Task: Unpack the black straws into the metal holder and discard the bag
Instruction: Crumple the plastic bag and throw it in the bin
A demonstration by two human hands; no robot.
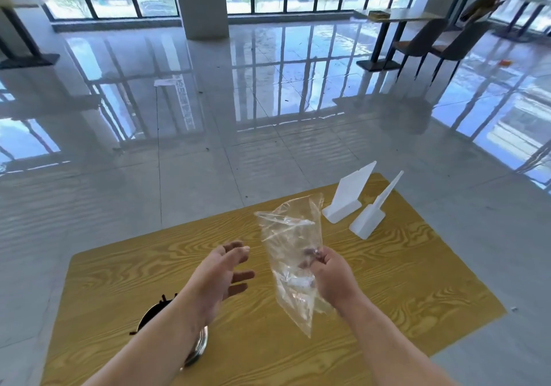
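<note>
My right hand pinches a clear plastic bag and holds it upright above the yellow wood-grain table; the bag looks empty. My left hand hovers just left of the bag with its fingers spread and nothing in it. The metal holder stands near the table's front left, mostly hidden under my left forearm. A few black straw ends stick out of it above the arm.
Two white plastic sign stands sit at the table's far right. Glossy tiled floor surrounds the table. Another table with chairs and a person are far off at the back right.
</note>
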